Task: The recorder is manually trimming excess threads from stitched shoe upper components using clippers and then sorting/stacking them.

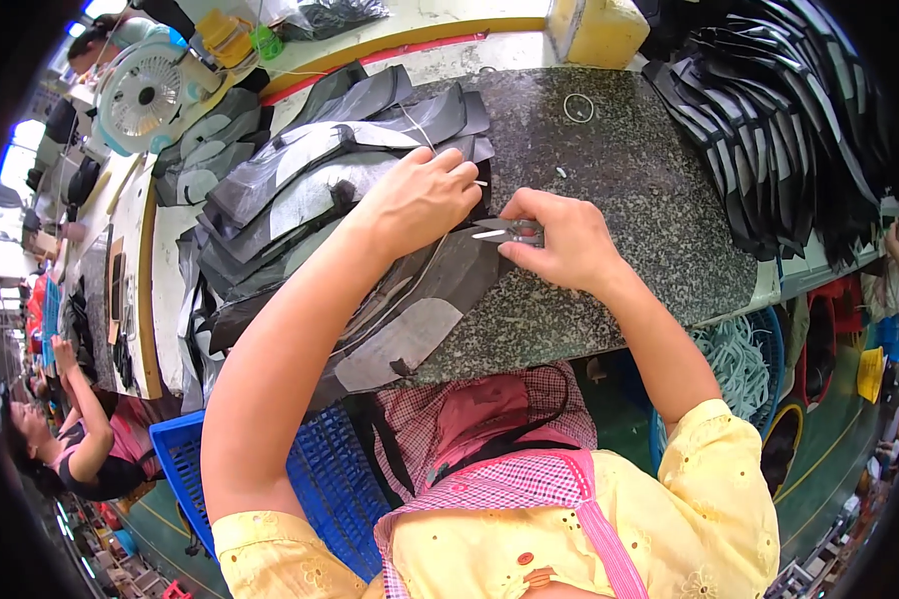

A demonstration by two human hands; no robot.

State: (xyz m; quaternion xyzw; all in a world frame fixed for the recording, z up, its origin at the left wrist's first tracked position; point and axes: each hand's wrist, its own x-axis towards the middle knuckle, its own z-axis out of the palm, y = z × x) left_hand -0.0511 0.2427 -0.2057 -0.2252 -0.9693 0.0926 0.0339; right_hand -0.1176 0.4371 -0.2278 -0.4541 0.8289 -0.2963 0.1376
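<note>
My right hand [569, 238] grips small metal thread snips [517, 233], their blades pointing left toward the stack. Just left of the blades, my left hand [425, 200] is closed over the edge of a pile of dark grey and black cut pieces [305, 180], some with whitish patches. A thin pale cord [413, 125] crosses the pile and passes under the left hand's fingers, showing again below them. What lies right under those fingertips is partly hidden. More curved pieces, one with a pale patch [410, 344], lie below my left forearm.
The speckled stone slab [609, 140] carries a cord loop [578, 108]. Black strips [759, 140] are piled at far right. A white fan [142, 97] stands far left. A blue crate [340, 469] and a basket of pale strips [734, 364] sit below. A co-worker [90, 439] is at left.
</note>
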